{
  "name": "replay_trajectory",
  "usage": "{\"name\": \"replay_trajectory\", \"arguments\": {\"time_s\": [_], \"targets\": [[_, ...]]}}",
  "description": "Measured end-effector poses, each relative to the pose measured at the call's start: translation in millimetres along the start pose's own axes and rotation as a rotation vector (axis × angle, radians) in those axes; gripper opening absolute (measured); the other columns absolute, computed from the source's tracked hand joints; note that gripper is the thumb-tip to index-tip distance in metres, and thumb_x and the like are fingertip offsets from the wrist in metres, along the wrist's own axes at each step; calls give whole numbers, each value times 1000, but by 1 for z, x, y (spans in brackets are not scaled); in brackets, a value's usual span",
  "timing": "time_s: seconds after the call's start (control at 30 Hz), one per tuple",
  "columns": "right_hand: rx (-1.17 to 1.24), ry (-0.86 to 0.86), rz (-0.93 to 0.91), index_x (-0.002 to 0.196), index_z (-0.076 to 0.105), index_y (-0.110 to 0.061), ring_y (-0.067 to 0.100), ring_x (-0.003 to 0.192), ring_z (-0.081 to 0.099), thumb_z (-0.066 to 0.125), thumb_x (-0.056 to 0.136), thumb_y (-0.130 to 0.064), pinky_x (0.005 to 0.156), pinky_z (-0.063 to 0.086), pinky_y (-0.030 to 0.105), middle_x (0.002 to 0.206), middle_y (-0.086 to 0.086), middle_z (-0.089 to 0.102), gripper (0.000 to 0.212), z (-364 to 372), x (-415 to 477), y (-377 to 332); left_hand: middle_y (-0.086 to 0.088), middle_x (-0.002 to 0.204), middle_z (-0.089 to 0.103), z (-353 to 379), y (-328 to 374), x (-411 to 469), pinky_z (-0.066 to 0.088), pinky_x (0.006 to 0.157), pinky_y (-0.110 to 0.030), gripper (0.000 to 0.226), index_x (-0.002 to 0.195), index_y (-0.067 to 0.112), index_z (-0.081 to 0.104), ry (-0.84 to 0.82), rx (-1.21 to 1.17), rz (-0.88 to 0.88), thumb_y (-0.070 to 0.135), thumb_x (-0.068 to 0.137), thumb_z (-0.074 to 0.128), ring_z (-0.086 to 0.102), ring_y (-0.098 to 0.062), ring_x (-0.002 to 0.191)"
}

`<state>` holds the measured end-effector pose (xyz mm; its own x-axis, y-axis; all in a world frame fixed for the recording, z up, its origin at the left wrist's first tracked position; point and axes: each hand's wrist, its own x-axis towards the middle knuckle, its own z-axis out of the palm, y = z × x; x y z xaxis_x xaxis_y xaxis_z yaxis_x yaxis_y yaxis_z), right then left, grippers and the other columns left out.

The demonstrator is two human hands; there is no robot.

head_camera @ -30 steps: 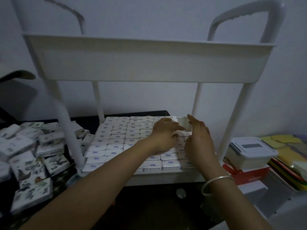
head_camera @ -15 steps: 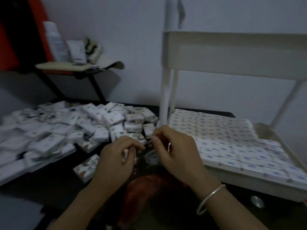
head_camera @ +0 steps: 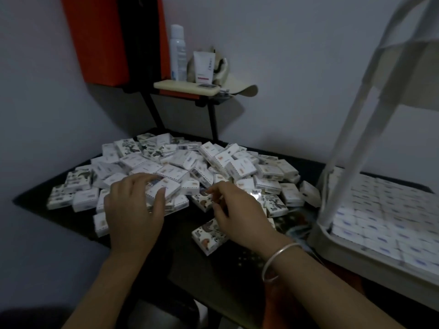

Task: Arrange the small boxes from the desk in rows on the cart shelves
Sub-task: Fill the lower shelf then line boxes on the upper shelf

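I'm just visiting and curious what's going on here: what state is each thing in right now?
Pile of boxes: loose, jumbled on the desk.
Shelved boxes: flat, in neat rows on the cart shelf.
Left hand: fingers spread, resting on the pile.
Right hand: fingers curled at a patterned box; grip unclear.
Spray bottle: upright.
Tube: standing upright.

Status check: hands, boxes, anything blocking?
Left hand resting on box pile, fingers spread. Right hand curled at a patterned box, hold unclear. Cart shelf holds rows of boxes. Cart post stands between pile and shelf.
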<state>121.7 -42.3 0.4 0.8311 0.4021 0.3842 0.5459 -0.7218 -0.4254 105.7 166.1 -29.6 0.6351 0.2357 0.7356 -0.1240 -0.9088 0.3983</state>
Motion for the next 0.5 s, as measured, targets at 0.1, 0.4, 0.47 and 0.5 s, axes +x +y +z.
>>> {"name": "replay_trajectory", "arguments": {"time_s": [0.1,0.4,0.47,0.5], "targets": [[-6,-55,18,128,48,-25,12,98,57,53,93,-19,80,50,33,121,-5,56,36,13,15,-6,-8,113,67,7,-10,2,42,87,-44,41,120,14,63,-78,49,-28,39,87,65,58,-31,107],[-179,9,1,127,51,-20,21,106,58,53,91,-16,79,51,35,126,2,55,37,27,73,-21,-2,107,68,8,-15,-7,41,83,-39,52,114,16,66,-19,-48,-80,38,70,83,58,-25,101],[-232,16,6,129,52,-18,24,109,58,51,93,-20,79,49,35,127,3,55,36,32,86,-26,-3,106,68,4,-15,-12,42,83,-36,52,113,15,66,38,-76,-101,37,69,83,58,-23,102],[-257,10,-3,129,54,-17,25,110,57,52,93,-23,80,49,35,126,3,56,36,35,91,-28,-4,107,67,2,-16,-15,42,84,-35,52,113,14,66,52,-87,-116,36,69,83,57,-23,103]]}}
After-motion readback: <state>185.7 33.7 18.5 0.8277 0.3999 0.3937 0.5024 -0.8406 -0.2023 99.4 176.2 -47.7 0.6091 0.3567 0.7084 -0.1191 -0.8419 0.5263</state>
